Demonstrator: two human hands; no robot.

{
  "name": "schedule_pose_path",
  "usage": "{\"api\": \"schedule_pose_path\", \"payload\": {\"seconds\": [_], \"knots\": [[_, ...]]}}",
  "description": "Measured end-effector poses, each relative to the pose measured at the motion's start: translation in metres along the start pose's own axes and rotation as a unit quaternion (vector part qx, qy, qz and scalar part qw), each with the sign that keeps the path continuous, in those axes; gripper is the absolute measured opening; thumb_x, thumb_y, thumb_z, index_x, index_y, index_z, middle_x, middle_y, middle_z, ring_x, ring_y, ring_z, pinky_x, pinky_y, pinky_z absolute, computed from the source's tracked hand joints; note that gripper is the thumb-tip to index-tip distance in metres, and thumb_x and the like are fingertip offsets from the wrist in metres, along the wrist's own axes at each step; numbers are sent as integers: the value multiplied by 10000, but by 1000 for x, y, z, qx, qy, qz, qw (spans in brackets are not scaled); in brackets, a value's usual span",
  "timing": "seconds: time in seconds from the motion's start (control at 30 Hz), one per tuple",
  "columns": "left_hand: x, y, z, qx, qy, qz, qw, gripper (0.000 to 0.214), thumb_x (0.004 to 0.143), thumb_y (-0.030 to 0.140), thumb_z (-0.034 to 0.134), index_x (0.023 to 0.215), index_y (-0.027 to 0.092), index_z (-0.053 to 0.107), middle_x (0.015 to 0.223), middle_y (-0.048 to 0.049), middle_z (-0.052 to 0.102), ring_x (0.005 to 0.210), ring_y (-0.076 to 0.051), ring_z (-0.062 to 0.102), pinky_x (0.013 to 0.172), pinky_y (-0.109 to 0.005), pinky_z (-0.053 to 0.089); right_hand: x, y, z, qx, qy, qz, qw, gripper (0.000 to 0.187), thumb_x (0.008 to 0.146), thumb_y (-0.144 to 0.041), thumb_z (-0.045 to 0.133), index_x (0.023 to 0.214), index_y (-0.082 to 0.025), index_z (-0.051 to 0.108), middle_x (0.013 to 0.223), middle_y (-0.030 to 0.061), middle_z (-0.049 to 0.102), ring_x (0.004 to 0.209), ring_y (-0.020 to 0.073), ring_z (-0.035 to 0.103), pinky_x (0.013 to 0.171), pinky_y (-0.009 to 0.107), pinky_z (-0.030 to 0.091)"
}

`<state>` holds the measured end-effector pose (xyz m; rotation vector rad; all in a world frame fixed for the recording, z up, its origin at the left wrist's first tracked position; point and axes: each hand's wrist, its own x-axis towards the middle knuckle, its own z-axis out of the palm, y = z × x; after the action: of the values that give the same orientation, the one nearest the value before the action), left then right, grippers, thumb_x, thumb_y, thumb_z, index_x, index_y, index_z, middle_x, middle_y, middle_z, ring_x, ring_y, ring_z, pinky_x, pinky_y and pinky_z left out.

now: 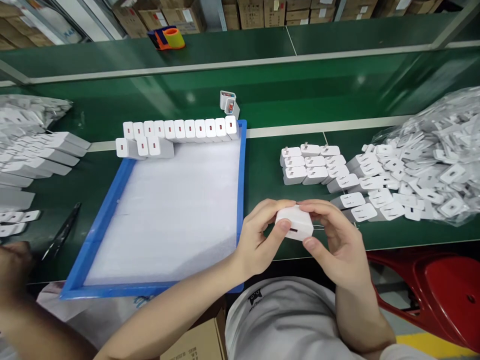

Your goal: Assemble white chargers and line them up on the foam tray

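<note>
A: How is the white charger [294, 223] held, and where is it located?

B: It is gripped between both hands, just above the near edge of the green bench [300, 105], right of the blue tray [243, 170]. The left hand [258, 240] is closed on its left side, thumb on the near face. The right hand [337, 242] is closed on its right side, thumb under the near edge, fingers over the top.

A: What is contained in the tray?

B: A white foam liner [176, 210] is fitted inside. A row of chargers [180, 129] is stood along the far wall, with a few more placed in front at the far left corner. One further charger [228, 102] is seen just beyond the far right corner.

A: What is located to the right?

B: Grouped chargers [311, 162] are laid prongs-up on the bench. A clear bag of chargers [427, 160] is spread open at the far right.

A: And to the left?

B: Bagged white units [33, 150] are piled there, and black scissors [62, 232] are laid near the tray. Another person's hand [13, 265] is seen at the near left edge.
</note>
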<state>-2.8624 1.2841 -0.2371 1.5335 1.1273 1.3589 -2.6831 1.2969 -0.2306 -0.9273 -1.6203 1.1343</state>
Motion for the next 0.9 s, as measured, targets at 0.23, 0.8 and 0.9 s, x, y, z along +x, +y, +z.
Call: {"api": "schedule_pose_path", "payload": {"seconds": [0.23, 0.8, 0.9], "knots": [[1, 1, 1, -29, 12, -40, 999, 412, 1039, 483, 475, 1160, 171, 716, 976, -89, 694, 828, -160, 632, 685, -266, 511, 1, 5, 5, 42, 23, 17, 999, 290, 906, -228, 728, 1187, -278, 675, 1179, 76, 640, 1094, 235, 620, 852, 326, 531], [5, 8, 2, -109, -19, -168, 980, 430, 968, 523, 580, 1060, 128, 722, 954, -103, 697, 690, -131, 625, 559, -228, 516, 3, 9, 6, 53, 55, 47, 996, 154, 934, -318, 700, 1065, -239, 682, 1010, 55, 671, 882, 181, 639, 738, 285, 515], [10, 7, 0, -146, -38, -250, 956, 529, 932, 639, 561, 894, 129, 695, 748, -45, 633, 596, -125, 576, 495, -229, 459, 7, 15, 6, 96, 58, 77, 991, 159, 953, -388, 679, 970, -230, 675, 797, 2, 629, 686, 127, 616, 609, 231, 497]]}}
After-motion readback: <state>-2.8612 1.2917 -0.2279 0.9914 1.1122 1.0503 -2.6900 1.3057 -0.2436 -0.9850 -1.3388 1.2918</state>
